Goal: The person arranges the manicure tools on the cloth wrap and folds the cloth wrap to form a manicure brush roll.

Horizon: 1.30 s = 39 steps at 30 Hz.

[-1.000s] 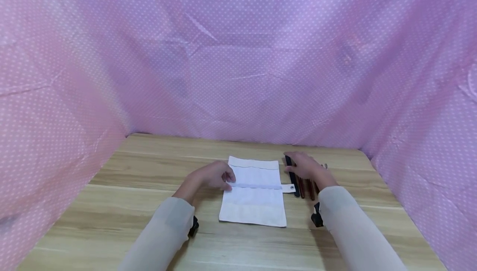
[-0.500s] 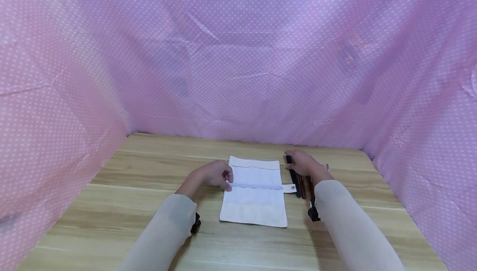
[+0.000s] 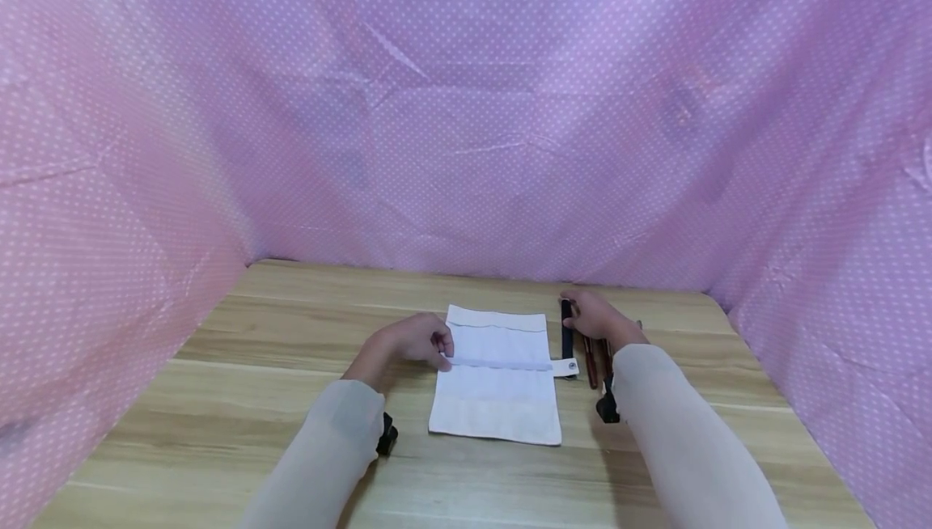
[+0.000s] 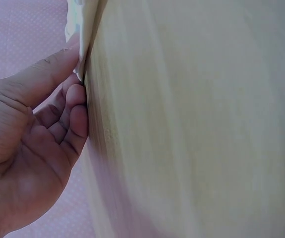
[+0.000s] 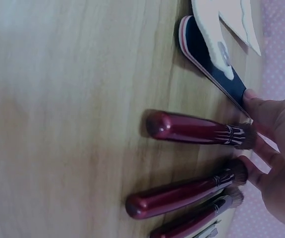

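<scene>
An unfolded white cloth roll pouch lies flat, its snap strap reaching right. My left hand pinches the pouch's left edge; in the left wrist view the thumb is on the cloth and the other fingers curl at its edge. My right hand holds the far end of a black nail file between thumb and fingers. The strap lies across the file's near part. Beside it are several dark red makeup brushes, partly hidden by the hand in the head view.
A small silvery tool lies beyond the brushes at the bottom of the right wrist view. The wooden table carries everything. Pink dotted cloth hangs behind and at both sides.
The nail file has swung left, away from the brushes, and its near end is now under the strap. My right hand has shifted slightly with it. The left hand has barely moved.
</scene>
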### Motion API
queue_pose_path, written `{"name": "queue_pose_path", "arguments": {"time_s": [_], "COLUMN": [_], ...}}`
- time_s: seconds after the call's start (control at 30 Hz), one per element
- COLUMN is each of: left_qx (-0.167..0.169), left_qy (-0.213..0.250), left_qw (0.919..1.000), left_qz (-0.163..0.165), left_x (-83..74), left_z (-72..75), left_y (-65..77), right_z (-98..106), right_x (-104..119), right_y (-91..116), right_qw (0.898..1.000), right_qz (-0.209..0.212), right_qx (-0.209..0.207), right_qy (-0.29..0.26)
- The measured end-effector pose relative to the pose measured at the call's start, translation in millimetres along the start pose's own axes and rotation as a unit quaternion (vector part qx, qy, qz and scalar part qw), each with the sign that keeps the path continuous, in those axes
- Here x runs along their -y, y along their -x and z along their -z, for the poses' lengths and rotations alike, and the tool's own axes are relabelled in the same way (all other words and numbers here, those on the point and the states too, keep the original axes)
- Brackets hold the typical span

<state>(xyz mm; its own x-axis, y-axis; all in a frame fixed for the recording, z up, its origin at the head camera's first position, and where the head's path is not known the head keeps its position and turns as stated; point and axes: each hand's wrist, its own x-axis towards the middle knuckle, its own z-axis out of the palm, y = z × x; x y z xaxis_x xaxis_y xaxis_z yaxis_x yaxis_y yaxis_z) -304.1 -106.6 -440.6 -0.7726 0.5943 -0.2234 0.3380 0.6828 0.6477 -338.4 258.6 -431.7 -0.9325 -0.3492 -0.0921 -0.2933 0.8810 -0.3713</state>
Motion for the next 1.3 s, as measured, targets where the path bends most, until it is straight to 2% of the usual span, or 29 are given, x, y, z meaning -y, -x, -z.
{"name": "queue_pose_path", "arguments": {"time_s": [0.2, 0.37, 0.6, 0.77, 0.83, 1.0, 1.1, 1.3], "left_qx": [-0.003, -0.012, -0.031, -0.040, -0.041, -0.042, -0.044, -0.045], "left_qy": [0.023, 0.054, 0.054, 0.064, 0.064, 0.062, 0.072, 0.095], "left_qw": [0.9997, 0.9984, 0.9980, 0.9971, 0.9971, 0.9970, 0.9963, 0.9944], "left_qz": [0.005, 0.007, 0.010, 0.009, -0.001, -0.017, -0.011, 0.004], "left_x": [2.5, 5.7, 4.3, 3.6, 5.1, 9.9, 10.2, 10.7], "left_z": [0.5, -0.2, 0.1, 0.2, -0.1, -1.7, -3.2, -6.2], "left_y": [0.1, 0.0, 1.9, 4.8, 5.2, 5.2, 5.9, 6.7], "right_z": [-2, -3, -1, 4, 6, 13, 20, 33], "right_x": [1, 0, -2, -2, 0, 7, 12, 22], "right_y": [0, 1, 0, -2, -2, -3, -2, -5], "right_qw": [1.000, 1.000, 0.998, 0.993, 0.989, 0.976, 0.969, 0.956], "right_qz": [0.008, 0.010, 0.004, -0.003, -0.007, 0.014, 0.019, 0.002], "right_qx": [-0.001, -0.012, -0.038, -0.040, -0.041, -0.062, -0.091, -0.158], "right_qy": [0.014, 0.002, -0.051, -0.111, -0.141, -0.209, -0.230, -0.247]}}
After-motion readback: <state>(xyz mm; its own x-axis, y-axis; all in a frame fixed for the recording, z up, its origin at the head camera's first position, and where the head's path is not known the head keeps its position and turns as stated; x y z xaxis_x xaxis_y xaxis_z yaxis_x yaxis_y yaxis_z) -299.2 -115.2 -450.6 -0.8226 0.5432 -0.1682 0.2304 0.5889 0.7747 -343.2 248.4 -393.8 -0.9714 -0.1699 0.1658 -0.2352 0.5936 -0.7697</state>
